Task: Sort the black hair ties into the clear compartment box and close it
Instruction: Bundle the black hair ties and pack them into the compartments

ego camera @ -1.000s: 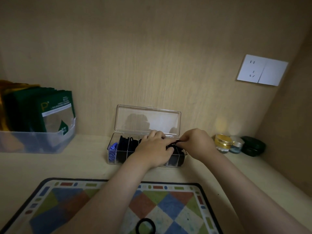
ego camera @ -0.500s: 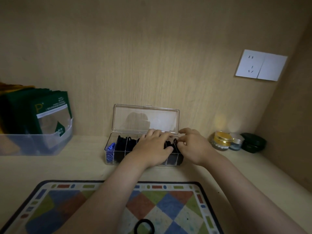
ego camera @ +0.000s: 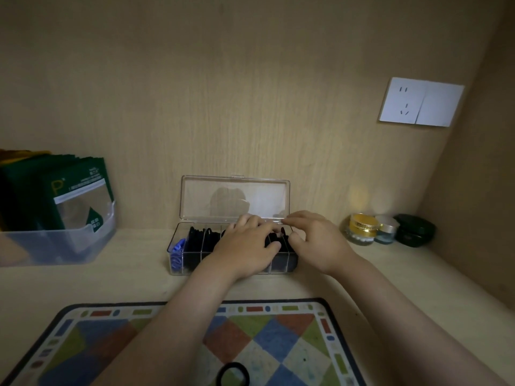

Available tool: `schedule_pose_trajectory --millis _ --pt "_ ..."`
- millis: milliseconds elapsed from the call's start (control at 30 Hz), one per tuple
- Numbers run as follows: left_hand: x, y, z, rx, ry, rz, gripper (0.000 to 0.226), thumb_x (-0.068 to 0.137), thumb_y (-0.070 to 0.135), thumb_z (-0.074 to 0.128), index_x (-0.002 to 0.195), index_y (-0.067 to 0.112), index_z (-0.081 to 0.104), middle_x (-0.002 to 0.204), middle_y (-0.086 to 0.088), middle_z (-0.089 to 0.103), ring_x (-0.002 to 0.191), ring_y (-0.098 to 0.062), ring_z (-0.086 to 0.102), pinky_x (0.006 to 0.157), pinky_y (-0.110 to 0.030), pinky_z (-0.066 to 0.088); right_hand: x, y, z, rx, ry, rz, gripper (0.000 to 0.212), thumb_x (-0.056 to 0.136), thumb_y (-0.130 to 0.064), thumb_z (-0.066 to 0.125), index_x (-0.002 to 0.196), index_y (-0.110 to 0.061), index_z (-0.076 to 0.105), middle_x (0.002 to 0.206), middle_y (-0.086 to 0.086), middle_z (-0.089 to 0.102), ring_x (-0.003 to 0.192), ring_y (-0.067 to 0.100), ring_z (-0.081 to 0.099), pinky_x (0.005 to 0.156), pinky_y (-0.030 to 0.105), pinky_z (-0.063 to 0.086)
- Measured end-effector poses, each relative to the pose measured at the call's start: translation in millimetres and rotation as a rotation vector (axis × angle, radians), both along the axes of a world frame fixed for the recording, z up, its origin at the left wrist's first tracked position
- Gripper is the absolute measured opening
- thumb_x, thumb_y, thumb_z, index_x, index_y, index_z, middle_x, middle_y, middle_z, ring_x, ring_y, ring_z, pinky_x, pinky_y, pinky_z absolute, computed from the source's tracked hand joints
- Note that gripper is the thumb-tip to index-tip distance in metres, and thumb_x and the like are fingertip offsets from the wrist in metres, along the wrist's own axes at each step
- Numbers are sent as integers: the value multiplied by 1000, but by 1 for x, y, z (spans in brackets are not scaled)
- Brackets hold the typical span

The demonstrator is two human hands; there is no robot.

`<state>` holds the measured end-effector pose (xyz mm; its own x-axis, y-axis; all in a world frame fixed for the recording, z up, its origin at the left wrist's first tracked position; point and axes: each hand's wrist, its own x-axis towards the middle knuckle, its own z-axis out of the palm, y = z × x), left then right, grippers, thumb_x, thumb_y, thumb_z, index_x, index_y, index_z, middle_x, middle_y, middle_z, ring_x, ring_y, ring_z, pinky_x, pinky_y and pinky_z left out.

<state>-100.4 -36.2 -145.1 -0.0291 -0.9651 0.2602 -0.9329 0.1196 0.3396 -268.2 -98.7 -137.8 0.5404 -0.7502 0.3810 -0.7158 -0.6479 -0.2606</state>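
At the desk's (ego camera: pixel 117 277) back edge, the box (ego camera: pixel 184 270) is open, nearly filled; left hand (ego camera: pixel 245 246) presses flat-fingered, right hand's (ego camera: pixel 317 240) grip unclear; one hair tie (ego camera: pixel 232 364) lies unsorted.

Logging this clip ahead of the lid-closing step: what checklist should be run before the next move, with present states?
1. Hinged lid of the clear plastic compartment box open: ok.
2. Black hair ties in its left compartments: ok.
3. All sorted: not ok; one loose black hair tie lies on the checkered mat.
4. Left hand clear of the box: not ok, it covers the middle.
5. Right hand grip at the right end: cannot tell.
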Motion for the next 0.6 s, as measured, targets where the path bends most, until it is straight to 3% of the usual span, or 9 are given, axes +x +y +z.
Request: schedule_pose_trajectory --millis 133,267,400,533,600 --pt "0 0 0 -26 7 12 40 99 46 41 138 37 40 142 10 41 137 -11 23 109 -33 22 -4 -3 -6 -77 146 -39 66 82 -49 18 113 -35 74 141 -9 56 130 13 42 104 40 29" --pt "0 -1 -2 -11 -31 0 42 100 48 36 142 42 39 143 9 40 138 -11 21 110 -35 21 -1 -1 -5 -105 207 -40 70 84 -50 12 112 -33 74 143 -2 50 134 15 35 105 40 26" --pt "0 -2 -2 -30 -60 -5 44 101 49 36 143 41 38 145 8 41 139 -12 23 111 -36 22 4 2 -4 30 237 -63 59 89 -44 20 126 -28 64 143 4 46 133 21 37 105 44 32" --pt "0 3 3 -80 -45 -14 43 99 49 42 140 37 44 137 11 46 134 -10 30 108 -33 25 -4 5 8 104 28 -39 37 98 -33 39 124 -26 64 133 0 50 120 19 52 100 41 44" --pt "-1 10 8 -129 -21 -18 36 98 48 45 132 36 53 127 12 49 128 -7 32 102 -29 26 -6 10 15 111 -22 -10 33 97 -30 46 124 -26 64 130 -3 50 111 15 55 96 33 46"
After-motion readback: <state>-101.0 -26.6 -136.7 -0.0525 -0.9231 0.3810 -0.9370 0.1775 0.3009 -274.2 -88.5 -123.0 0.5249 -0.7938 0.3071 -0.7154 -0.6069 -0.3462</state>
